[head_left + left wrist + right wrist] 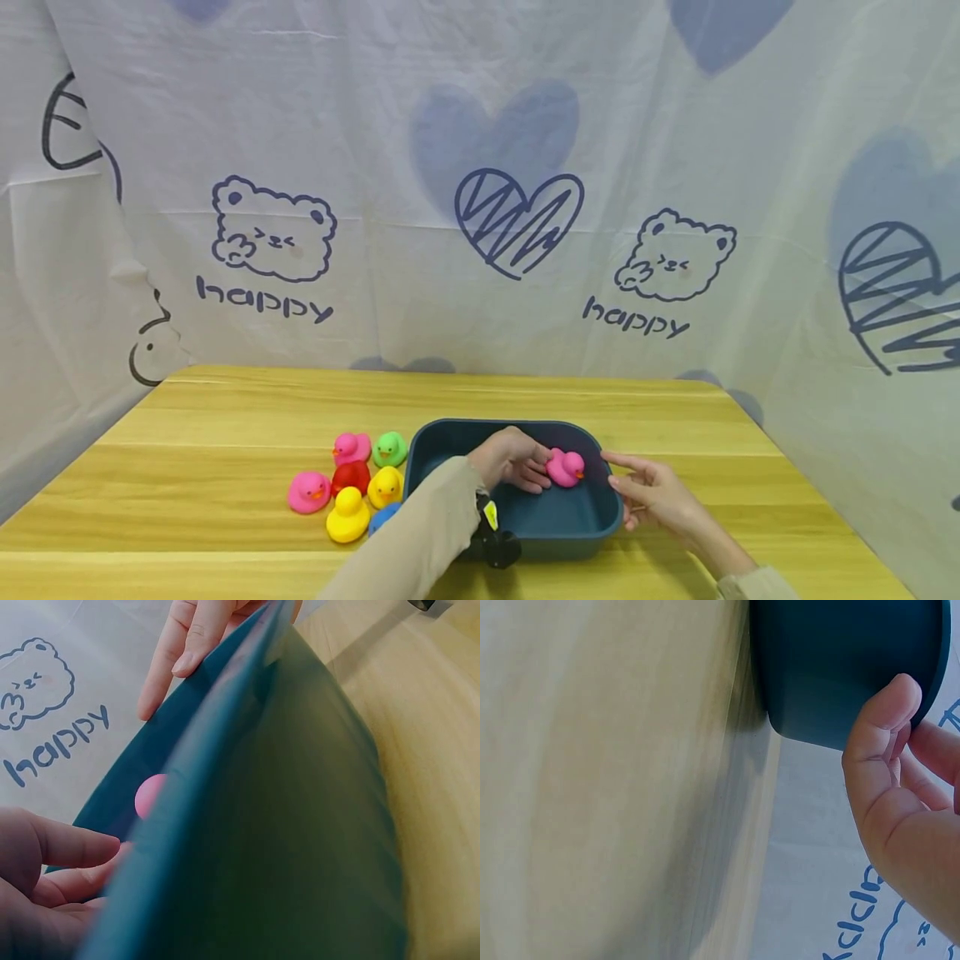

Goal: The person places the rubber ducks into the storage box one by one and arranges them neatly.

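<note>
Inside the dark teal plastic bin (551, 540) my left hand (517, 462) reaches down, its fingers loosely bent. Its fingertips are right at the left side of a pink rubber duck (565, 468), which sits near the bin's right end. In the left wrist view, the thumb and fingers (79, 847) point towards the pink duck (148, 796), mostly hidden behind the near wall. My right hand (660, 496) holds the bin's right rim. Seen from the right wrist, its thumb lies against the outer wall (840, 667), with fingers at the rim.
Left of the bin stands a cluster of rubber ducks: pink (310, 492), red (351, 478), green (390, 450), yellow (348, 515) and a partly hidden blue one (384, 517). All rest on a wooden table (225, 425). A printed cloth (390, 275) hangs behind.
</note>
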The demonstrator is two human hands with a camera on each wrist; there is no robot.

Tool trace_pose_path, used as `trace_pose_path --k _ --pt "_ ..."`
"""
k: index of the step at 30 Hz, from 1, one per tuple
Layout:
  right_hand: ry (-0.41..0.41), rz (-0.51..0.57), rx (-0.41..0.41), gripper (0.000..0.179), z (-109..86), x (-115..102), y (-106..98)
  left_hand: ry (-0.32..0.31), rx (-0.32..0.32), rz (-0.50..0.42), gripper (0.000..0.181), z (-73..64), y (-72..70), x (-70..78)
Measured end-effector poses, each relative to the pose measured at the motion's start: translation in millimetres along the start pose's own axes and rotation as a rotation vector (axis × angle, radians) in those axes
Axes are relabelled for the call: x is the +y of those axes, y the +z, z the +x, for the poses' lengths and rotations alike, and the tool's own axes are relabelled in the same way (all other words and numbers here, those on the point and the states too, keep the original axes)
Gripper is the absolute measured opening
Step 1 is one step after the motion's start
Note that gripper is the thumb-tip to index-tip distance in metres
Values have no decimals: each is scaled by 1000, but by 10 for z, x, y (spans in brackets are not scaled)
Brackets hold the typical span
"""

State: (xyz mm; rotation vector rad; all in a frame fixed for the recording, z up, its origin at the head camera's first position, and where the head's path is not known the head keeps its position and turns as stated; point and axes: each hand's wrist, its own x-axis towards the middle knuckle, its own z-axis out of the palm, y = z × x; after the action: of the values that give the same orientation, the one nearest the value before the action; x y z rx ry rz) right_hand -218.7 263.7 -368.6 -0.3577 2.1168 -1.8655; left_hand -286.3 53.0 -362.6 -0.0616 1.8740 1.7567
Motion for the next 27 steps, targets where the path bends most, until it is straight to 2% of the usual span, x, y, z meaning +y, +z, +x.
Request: trace_pose_path --k 6,15,19,27 --pt "13 8 6 57 -9 -5 4 8 54 5 17 -20 13 4" --pt "21 5 0 57 -14 -23 13 37 99 -1 21 -60 0 14" --pt "17 0 -2 57 -14 -21 10 54 87 -1 21 -77 -31 29" --pt "4 8 -9 56 -11 3 -7 81 24 -56 25 -146 -67 90"
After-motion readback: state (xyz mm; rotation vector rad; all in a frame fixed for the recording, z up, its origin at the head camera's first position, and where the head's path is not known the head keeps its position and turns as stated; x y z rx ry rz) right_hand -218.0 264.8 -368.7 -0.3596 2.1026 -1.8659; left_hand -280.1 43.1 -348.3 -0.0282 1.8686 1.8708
